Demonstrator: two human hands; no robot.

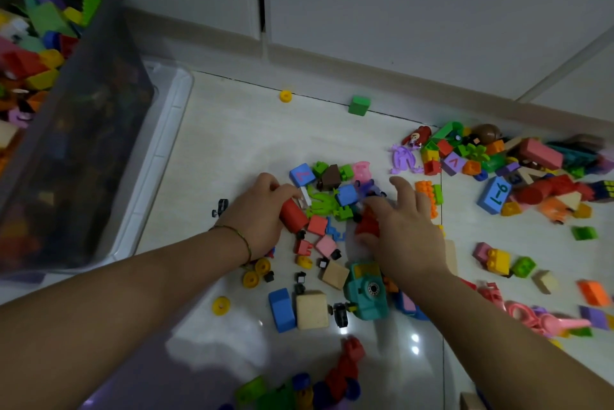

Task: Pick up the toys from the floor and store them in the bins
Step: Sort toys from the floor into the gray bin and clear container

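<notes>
Gripped in the curled fingers of the left hand (262, 220): a red cylinder (293, 216), low on the floor (232, 144). Spread over a red block (368, 226) and touching it: the right hand (407, 233); whether holding it, not discernible. Nearer the viewer: a teal toy camera (367, 290), a wooden cube (311, 310), a blue block (280, 310). Farther right: a dense pile of blocks (498, 160). At the floor's far edge: a green cube (358, 105), a yellow wheel (285, 96). Far left: a grey bin (99, 144) full of blocks, standing on a white lid (166, 144).
</notes>
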